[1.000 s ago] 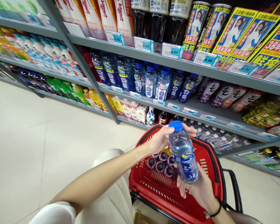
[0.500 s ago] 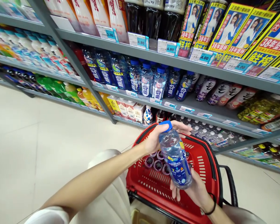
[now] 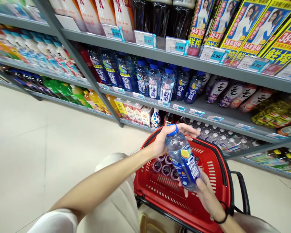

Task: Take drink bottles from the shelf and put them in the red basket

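Observation:
A clear plastic drink bottle [image 3: 181,158] with a blue cap and blue label hangs tilted over the red shopping basket [image 3: 157,194]. At its top, my left hand [image 3: 162,139] has the thumb on the cap, with the other fingers stretched out behind the neck. My right hand [image 3: 206,191], with a black band on the wrist, grips the lower end of the bottle, its fingertips passing underneath. Several small bottles with dark caps [image 3: 166,169] stand in the basket, partly hidden by the bottle.
Ahead runs a grey shelf [image 3: 150,103] with price tags. Blue-capped bottles [image 3: 168,85] stand on its middle level, with yellow-and-black cartons [image 3: 242,29] above. The basket's black handle [image 3: 243,191] sticks out to the right. Pale floor tiles [image 3: 21,155] lie at left.
The bottle has turned about its length, so its large white lettering and yellow fruit picture now face me. My right thumb has come onto its front side. The view has shifted slightly.

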Available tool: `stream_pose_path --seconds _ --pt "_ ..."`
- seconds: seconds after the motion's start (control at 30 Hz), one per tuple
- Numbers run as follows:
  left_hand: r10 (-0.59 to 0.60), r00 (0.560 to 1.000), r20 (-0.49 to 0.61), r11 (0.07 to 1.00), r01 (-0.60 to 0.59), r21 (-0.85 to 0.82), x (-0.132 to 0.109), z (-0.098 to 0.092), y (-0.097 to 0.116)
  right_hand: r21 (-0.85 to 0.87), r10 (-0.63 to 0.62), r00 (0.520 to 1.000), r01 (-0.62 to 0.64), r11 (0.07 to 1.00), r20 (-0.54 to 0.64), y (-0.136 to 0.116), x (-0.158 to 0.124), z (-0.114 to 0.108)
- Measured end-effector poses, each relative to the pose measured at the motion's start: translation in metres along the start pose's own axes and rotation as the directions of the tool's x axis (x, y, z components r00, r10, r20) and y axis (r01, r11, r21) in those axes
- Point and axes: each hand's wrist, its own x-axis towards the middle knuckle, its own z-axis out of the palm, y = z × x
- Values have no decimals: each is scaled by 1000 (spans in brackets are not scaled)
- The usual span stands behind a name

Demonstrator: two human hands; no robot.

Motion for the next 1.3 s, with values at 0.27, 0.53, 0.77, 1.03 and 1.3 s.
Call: stream_pose_path --seconds 0.27,0.53,0.77,1.03,1.3 --pt "-12 991 -134 1000 9 -24 1 4 2 -321 -293 927 210 924 -235 -20 5 5" --pt "-50 925 -376 984 -18 -175 5 0 -13 -12 -83 967 83 997 -239 -34 9 17" --pt "24 962 -271 993 -55 -109 6 -7 -4 296 234 947 -294 909 222 -49 4 33" --pt "-57 962 -267 984 8 -180 7 -16 -1 115 37 995 -48 992 97 -35 2 17" --pt "-89 950 -298 976 23 -219 5 -11 5 -311 -289 950 241 919 -121 -30 1 7"
